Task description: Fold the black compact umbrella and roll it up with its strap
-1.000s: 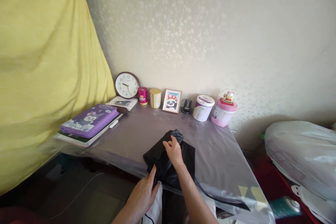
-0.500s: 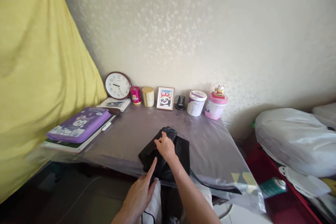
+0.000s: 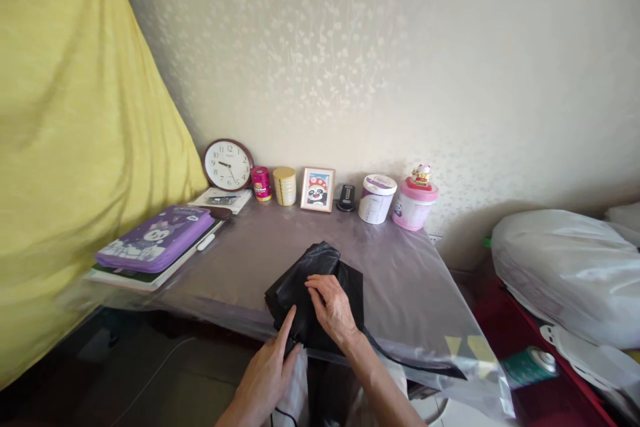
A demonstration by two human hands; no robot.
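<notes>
Head view, bottom middle: our left hand (image 3: 267, 368), partly open, touched the shiny black cloth (image 3: 294, 288); our right hand (image 3: 334, 312) lay half curled on it. We couldn't tell if either gripped. Soft, flat pressing seemed best.

From my remote seat I see a piece of black, slightly shiny fabric (image 3: 291, 285), folded into a loose, creased bundle at the near edge of the surface (image 3: 405, 280). Its far end bulges upward in soft folds, a flatter panel spreads rightward, and a dark strap (image 3: 425, 368) trails off to the right.
</notes>
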